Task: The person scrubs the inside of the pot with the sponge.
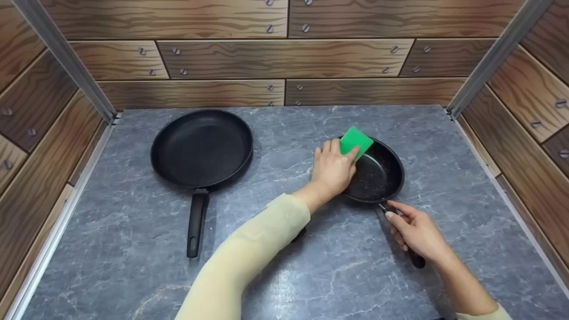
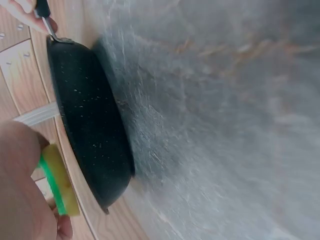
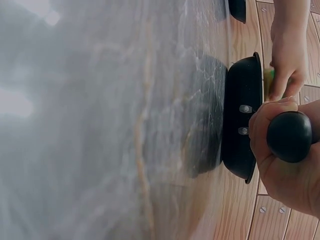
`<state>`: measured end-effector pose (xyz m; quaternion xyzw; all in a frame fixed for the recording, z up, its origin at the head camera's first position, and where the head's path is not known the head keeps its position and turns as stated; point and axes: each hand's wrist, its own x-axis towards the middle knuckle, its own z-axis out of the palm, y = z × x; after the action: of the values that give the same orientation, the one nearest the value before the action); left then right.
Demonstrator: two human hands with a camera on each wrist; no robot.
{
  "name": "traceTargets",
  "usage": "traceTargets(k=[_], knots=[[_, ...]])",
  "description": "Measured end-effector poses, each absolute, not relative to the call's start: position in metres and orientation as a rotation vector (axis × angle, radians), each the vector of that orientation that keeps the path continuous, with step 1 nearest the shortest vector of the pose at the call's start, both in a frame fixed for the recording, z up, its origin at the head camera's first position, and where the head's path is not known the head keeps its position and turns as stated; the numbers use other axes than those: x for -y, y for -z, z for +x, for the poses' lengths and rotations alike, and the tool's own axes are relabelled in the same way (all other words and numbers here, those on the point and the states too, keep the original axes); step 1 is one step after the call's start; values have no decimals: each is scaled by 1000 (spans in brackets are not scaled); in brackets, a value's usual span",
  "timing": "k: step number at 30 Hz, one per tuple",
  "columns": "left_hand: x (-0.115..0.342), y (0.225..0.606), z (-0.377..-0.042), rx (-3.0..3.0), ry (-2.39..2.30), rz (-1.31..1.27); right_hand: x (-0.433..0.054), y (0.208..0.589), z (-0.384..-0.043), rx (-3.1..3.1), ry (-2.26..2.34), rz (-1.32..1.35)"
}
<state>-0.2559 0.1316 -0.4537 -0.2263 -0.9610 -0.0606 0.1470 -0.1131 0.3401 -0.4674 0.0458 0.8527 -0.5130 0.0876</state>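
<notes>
My left hand point(image 1: 332, 171) grips a sponge point(image 1: 355, 141) at the left rim of the small black frying pan point(image 1: 378, 178). The sponge has a green face and, in the left wrist view, a yellow body point(image 2: 63, 182); it is above the pan's rim there. My right hand point(image 1: 418, 231) holds the pan's black handle point(image 1: 417, 258), thumb and forefinger close to the pan's end. In the right wrist view the rounded handle end point(image 3: 289, 136) faces the camera, with the fingers wrapped around it. Two rivets show on the pan's side wall point(image 3: 240, 90).
A larger black frying pan point(image 1: 202, 149) lies on the left, its handle point(image 1: 195, 224) toward me. A small dark tip point(image 1: 300, 234) sticks out from under the left sleeve point(image 1: 249, 249). Wood-patterned panels point(image 1: 284, 58) enclose the grey marbled table point(image 1: 133, 222) at the back and sides.
</notes>
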Motion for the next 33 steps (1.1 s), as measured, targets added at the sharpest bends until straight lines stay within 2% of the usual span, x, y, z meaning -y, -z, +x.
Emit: traceTargets(k=[11, 19, 33], knots=[[-94, 453, -231, 2725, 392, -329, -343, 467, -116, -2568, 1500, 104], [-62, 471, -220, 2787, 429, -115, -340, 468, -118, -2562, 1499, 81], [-55, 494, -205, 2871, 333, -41, -339, 469, -118, -2548, 1524, 90]])
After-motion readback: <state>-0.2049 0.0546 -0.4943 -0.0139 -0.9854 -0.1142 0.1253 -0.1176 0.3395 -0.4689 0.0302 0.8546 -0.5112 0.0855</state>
